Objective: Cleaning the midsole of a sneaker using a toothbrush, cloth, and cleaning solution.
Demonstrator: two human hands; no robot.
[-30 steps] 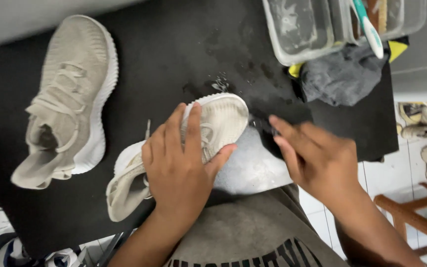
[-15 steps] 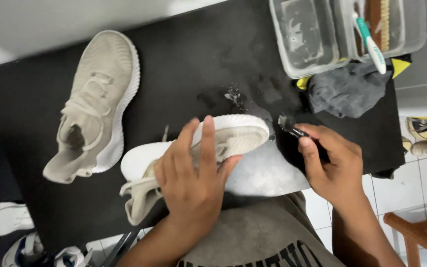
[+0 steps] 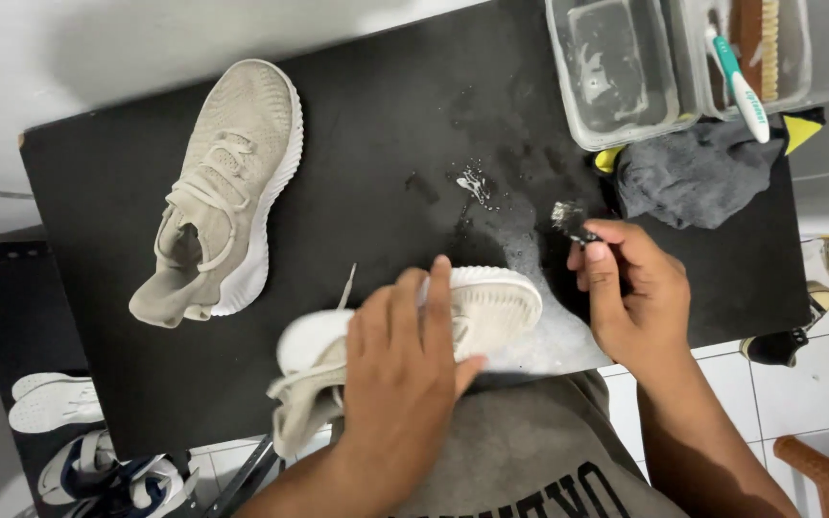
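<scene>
Lying under left hand [image 3: 405, 355]: shoe [image 3: 491, 302]

The beige shoe [image 3: 472, 312] under the left hand [image 3: 405, 369] is knit cloth with a smooth white rubbery sole. The surface [image 3: 376, 125] is matt black, wet and foamy in patches. The containers [image 3: 616, 72] are clear glossy plastic beside a grey cloth [image 3: 698, 173].

Home shoe-cleaning corner: tiled floor [image 3: 817, 384], scattered sneakers [image 3: 98, 470].

Second beige sneaker [image 3: 223, 187], grey cloth [image 3: 693, 177], clear tubs [image 3: 626, 72].
</scene>
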